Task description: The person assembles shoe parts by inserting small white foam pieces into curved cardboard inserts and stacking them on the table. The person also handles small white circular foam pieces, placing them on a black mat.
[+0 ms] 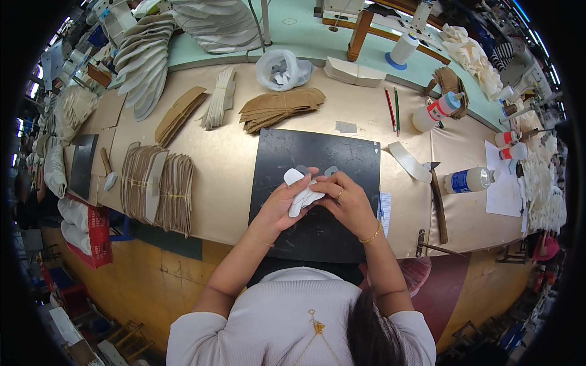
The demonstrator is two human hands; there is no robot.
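Observation:
Above a black cutting mat [287, 149], my left hand [279, 205] is closed on a small bunch of white pieces with rounded ends [295, 177]. They fan out unevenly between thumb and fingers. My right hand [349, 200], with a ring and a bracelet, pinches the same bunch from the other side. Its fingertips are partly hidden, so how many pieces it grips does not show. A small grey rounded piece [331, 170] shows just beyond the right fingers, against the mat. Both forearms come in from the lower edge.
Tied bundles of brown pieces [174, 189] stand at left. Beyond the mat are a brown stack [282, 107] and a plastic bag [281, 70]. To the right lie a hammer [438, 201], a clear bottle [470, 180], a glue bottle [436, 113], two pencils [397, 110] and a curved strip [409, 162].

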